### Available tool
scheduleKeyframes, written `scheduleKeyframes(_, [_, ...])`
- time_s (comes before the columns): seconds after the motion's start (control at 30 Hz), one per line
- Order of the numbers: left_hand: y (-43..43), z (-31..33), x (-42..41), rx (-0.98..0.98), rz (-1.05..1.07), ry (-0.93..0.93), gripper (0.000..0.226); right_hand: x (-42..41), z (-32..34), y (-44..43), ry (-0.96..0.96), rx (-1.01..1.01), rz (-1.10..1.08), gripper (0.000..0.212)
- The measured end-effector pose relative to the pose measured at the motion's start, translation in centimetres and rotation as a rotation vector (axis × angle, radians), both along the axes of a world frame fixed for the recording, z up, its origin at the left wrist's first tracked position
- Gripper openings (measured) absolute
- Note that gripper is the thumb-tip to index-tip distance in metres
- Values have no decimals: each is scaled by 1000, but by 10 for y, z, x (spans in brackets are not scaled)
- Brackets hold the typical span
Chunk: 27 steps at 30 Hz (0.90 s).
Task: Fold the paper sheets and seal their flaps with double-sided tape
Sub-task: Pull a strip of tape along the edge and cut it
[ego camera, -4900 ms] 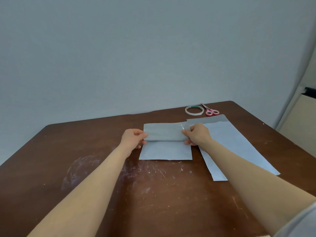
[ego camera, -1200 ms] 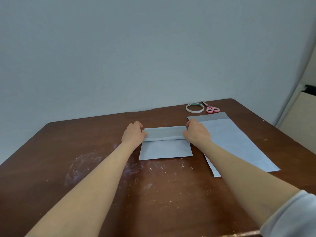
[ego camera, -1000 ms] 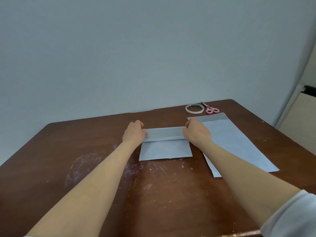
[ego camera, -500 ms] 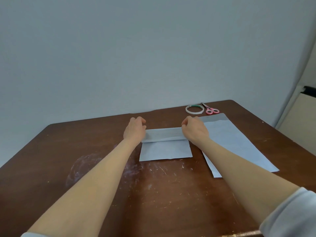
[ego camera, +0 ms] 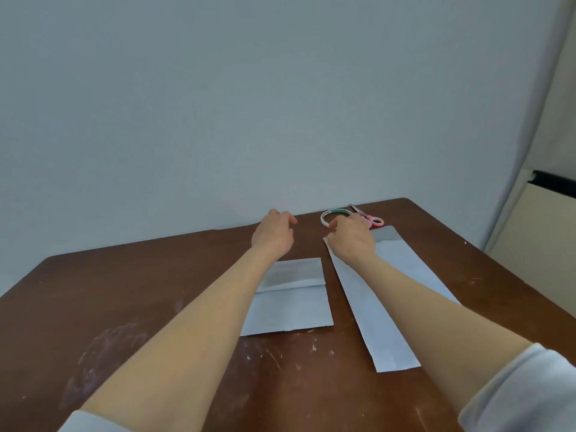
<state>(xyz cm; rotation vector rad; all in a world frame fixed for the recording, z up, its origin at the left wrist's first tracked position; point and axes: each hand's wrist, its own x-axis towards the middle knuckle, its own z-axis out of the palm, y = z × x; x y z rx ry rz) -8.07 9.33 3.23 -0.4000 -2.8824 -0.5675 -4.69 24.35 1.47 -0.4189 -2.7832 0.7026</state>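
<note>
Hovering past the far edge of the folded sheet [ego camera: 290, 310], the left hand [ego camera: 272, 235] is slack, fingers loosely curled, empty. The right hand [ego camera: 352, 236] sits at the tape roll [ego camera: 338, 211], far right on the tabletop [ego camera: 156, 307], pink scissors [ego camera: 374, 221] just beyond; cannot tell whether it grips the roll. The flap [ego camera: 294, 272] lies turned down, its edge slightly lifted. A long sheet [ego camera: 371, 313] lies to the right. Judgement: fetching tape. Best to cut a short strip, lay it straight under the flap edge, press outward.
</note>
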Motion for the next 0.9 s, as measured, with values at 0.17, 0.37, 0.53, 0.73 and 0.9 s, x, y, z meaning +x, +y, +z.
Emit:
scheduleKeyframes(0.17, [41, -5, -33, -69, -48, -42, 33, -38, -7, 32, -35, 91, -79, 37])
scheduleKeyframes(0.37, [68, -15, -70, -80, -37, -64, 38, -81, -19, 48, -109, 225, -48, 35])
scheduleKeyframes(0.53, [77, -23, -91, -62, -66, -67, 37, -103, -32, 46, -149, 340, 18, 32])
scheduleKeyframes(0.73, [67, -19, -93, 32, -125, -33, 36, -103, -17, 44, -64, 256, 69, 27])
scheduleKeyframes(0.9, [50, -1, -78, 89, -227, -16, 29, -90, 5, 32, 28, -69, 253, 23])
